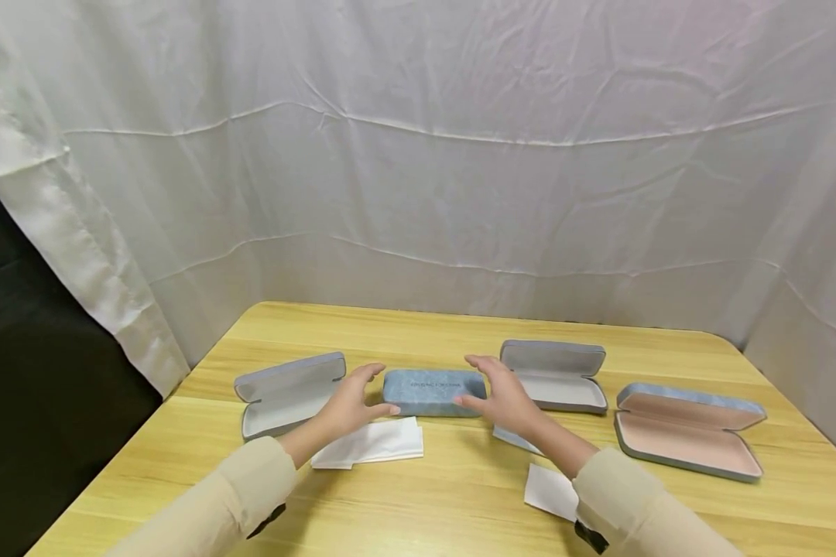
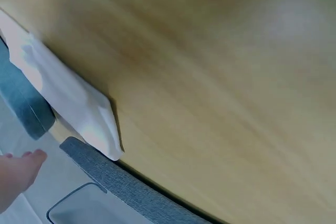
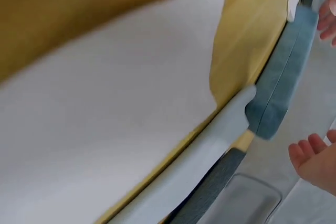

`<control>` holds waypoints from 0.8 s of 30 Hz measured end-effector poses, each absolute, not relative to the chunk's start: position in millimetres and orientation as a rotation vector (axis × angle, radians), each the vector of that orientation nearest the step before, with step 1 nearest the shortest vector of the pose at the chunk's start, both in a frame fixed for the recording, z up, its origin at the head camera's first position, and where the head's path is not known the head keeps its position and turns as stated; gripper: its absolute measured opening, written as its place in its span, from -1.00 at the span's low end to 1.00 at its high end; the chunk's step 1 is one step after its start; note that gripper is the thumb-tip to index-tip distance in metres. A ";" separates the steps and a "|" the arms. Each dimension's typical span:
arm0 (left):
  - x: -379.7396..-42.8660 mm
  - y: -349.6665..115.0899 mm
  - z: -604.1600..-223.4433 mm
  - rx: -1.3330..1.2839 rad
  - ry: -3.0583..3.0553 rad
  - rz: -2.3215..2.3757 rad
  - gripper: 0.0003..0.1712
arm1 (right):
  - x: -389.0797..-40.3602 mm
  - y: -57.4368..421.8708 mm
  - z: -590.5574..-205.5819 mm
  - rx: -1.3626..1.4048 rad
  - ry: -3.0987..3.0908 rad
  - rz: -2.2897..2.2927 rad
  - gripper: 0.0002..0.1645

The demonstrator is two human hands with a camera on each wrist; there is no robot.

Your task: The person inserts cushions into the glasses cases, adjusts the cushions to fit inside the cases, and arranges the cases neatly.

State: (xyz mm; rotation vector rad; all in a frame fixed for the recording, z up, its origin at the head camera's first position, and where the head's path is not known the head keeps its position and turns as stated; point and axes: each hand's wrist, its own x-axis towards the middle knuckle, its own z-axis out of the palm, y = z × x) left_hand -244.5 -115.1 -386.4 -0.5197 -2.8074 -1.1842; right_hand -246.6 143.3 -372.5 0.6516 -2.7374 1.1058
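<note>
- I see a left grey-lined glasses case point(image 1: 289, 401), lid raised, toward the left edge of the worktop point(image 1: 425, 510).
- Beside it, the left hand point(image 1: 341, 406) stands at the left end of the light-blue glasses case point(image 1: 432, 393), its fingers spread and loosely bent; I cannot tell whether the thumb touches.
- A folded white cloth point(image 1: 390, 441) lies just in front of that blue case, toward the near edge.
- The blue case sits mid-worktop between both hands, lid down, with lettering too small for me to read.
- At its right end I have the right hand point(image 1: 510, 398), fingers likewise parted; thumb contact is unclear.
- Partly beneath that forearm lies a pale-blue cloth point(image 1: 514, 439).
- A small white cloth point(image 1: 550, 492) rests nearer the front edge.
- Behind, toward the far edge, is a rear grey-lined glasses case point(image 1: 553, 391), lid up.
- Nearest the right edge sits a peach-lined glasses case point(image 1: 686, 441), lid up.
</note>
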 end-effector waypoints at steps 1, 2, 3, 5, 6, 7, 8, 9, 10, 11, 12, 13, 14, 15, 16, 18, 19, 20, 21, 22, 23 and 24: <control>-241.7 -116.2 -386.3 -0.518 -2.794 -1.192 -0.17 | -243.7 141.4 -372.2 0.634 -2.717 1.135 -0.22; -238.8 -117.4 -386.4 -0.518 -2.780 -1.203 -0.17 | -241.0 139.6 -372.2 0.620 -2.694 1.163 -0.23; -235.7 -118.4 -386.5 -0.520 -2.766 -1.211 -0.18 | -237.7 137.3 -371.8 0.595 -2.679 1.203 -0.24; -229.3 -120.6 -387.0 -0.516 -2.741 -1.226 -0.19 | -230.6 132.1 -371.7 0.533 -2.650 1.294 -0.26; -226.5 -121.7 -387.3 -0.513 -2.729 -1.229 -0.20 | -227.1 129.6 -372.4 0.510 -2.634 1.333 -0.27; -223.8 -122.9 -387.7 -0.512 -2.720 -1.231 -0.20 | -223.6 127.1 -373.3 0.484 -2.625 1.363 -0.28; -221.3 -124.3 -388.2 -0.515 -2.712 -1.224 -0.21 | -220.2 124.6 -374.5 0.467 -2.621 1.388 -0.29; -219.1 -125.8 -388.7 -0.515 -2.706 -1.219 -0.22 | -216.5 122.1 -375.6 0.450 -2.622 1.408 -0.30; -217.1 -127.6 -389.4 -0.512 -2.701 -1.214 -0.23 | -213.4 119.8 -377.3 0.444 -2.621 1.424 -0.31; -215.4 -129.6 -390.0 -0.511 -2.697 -1.209 -0.24 | -210.8 118.2 -379.2 0.446 -2.624 1.432 -0.32; -213.4 -131.6 -390.6 -0.509 -2.697 -1.211 -0.25 | -208.1 116.6 -380.9 0.452 -2.630 1.436 -0.33; -211.6 -133.9 -391.3 -0.510 -2.695 -1.213 -0.26 | -205.4 115.2 -382.2 0.453 -2.639 1.443 -0.33; -209.7 -136.2 -392.1 -0.512 -2.691 -1.212 -0.27 | -203.1 113.9 -383.7 0.465 -2.644 1.447 -0.33; -207.8 -138.7 -392.8 -0.506 -2.690 -1.211 -0.27 | -200.9 112.9 -384.7 0.480 -2.650 1.447 -0.33; -205.5 -141.4 -393.6 -0.501 -2.692 -1.203 -0.27 | -199.2 111.9 -385.8 0.490 -2.657 1.447 -0.34; -201.2 -146.6 -395.3 -0.488 -2.699 -1.182 -0.28 | -196.6 110.2 -387.5 0.508 -2.669 1.448 -0.34; -199.1 -149.1 -396.3 -0.480 -2.702 -1.165 -0.29 | -195.7 109.4 -388.3 0.513 -2.673 1.452 -0.34; -197.1 -151.5 -397.4 -0.468 -2.708 -1.145 -0.29 | -195.0 108.6 -389.1 0.516 -2.677 1.455 -0.34; -195.2 -153.8 -398.5 -0.453 -2.716 -1.128 -0.30 | -194.4 107.8 -389.7 0.518 -2.680 1.461 -0.34; -193.4 -155.8 -399.5 -0.444 -2.722 -1.118 -0.30 | -193.7 107.0 -390.4 0.518 -2.681 1.466 -0.35; -191.8 -157.6 -400.6 -0.436 -2.725 -1.109 -0.31 | -193.1 106.4 -391.1 0.519 -2.683 1.473 -0.35; -190.1 -159.5 -401.9 -0.427 -2.730 -1.102 -0.32 | -192.6 105.7 -392.0 0.516 -2.688 1.476 -0.35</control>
